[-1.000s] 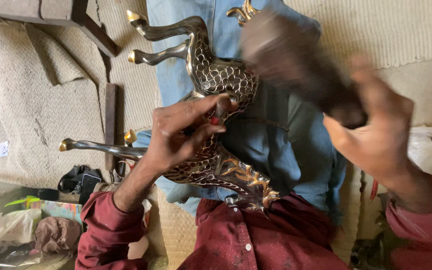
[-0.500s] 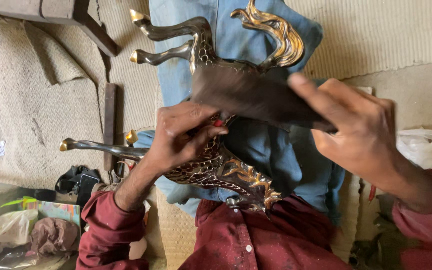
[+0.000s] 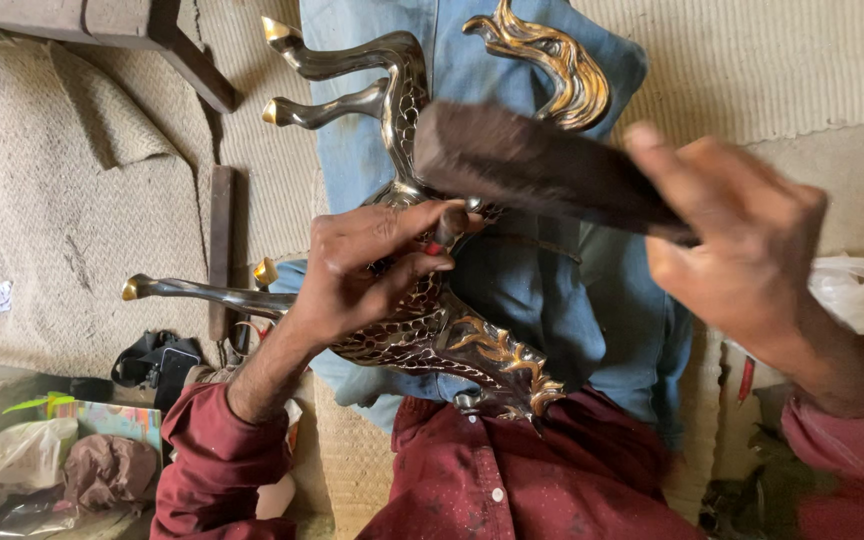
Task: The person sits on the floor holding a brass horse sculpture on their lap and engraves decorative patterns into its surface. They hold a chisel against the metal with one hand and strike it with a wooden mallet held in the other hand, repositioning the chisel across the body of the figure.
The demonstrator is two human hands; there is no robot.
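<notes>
My left hand [image 3: 357, 275] pinched a small punch [image 3: 449, 225] against the half-patterned metal horse [image 3: 422, 320]; my right hand [image 3: 752, 260] gripped the wooden mallet [image 3: 542, 165], raised.

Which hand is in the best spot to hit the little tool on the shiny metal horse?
Probably the right hand: it grips the dark wooden block above the horse. The left hand is busy pinching the small tool against it.
</notes>
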